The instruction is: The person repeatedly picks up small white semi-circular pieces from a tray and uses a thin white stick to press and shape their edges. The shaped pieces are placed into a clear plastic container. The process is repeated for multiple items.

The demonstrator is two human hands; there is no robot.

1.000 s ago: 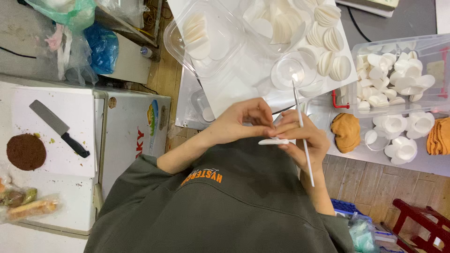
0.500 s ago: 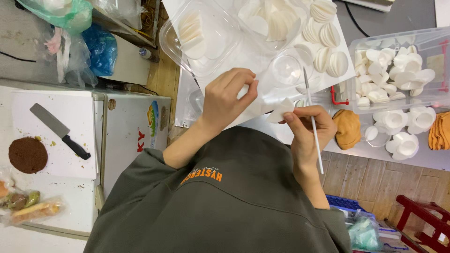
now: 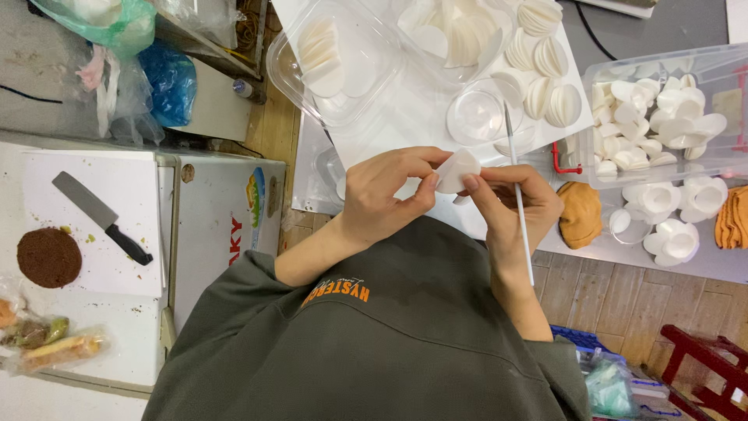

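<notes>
My left hand (image 3: pixel 386 195) and my right hand (image 3: pixel 506 204) meet in front of my grey hoodie, and both pinch a small white folded disc (image 3: pixel 456 169) between the fingertips. My right hand also grips a thin white stick (image 3: pixel 520 204) that points up past a small clear round dish (image 3: pixel 475 117). Just beyond the hands, on the white work sheet (image 3: pixel 405 117), lie several folded white discs (image 3: pixel 549 86).
A clear tray (image 3: pixel 331 58) holds flat white discs. At the right, a clear bin (image 3: pixel 662 117) holds white flower-like shapes, with more (image 3: pixel 678 222) and orange pieces (image 3: pixel 580 212) in front. To the left are a knife (image 3: pixel 101 217) and a brown round cake (image 3: pixel 48 257). A red chair (image 3: pixel 709 366) is at lower right.
The white piece went from lying flat between my hands to being folded and pinched by both. The stick swung to point more upright. Both hands shifted slightly up towards the table.
</notes>
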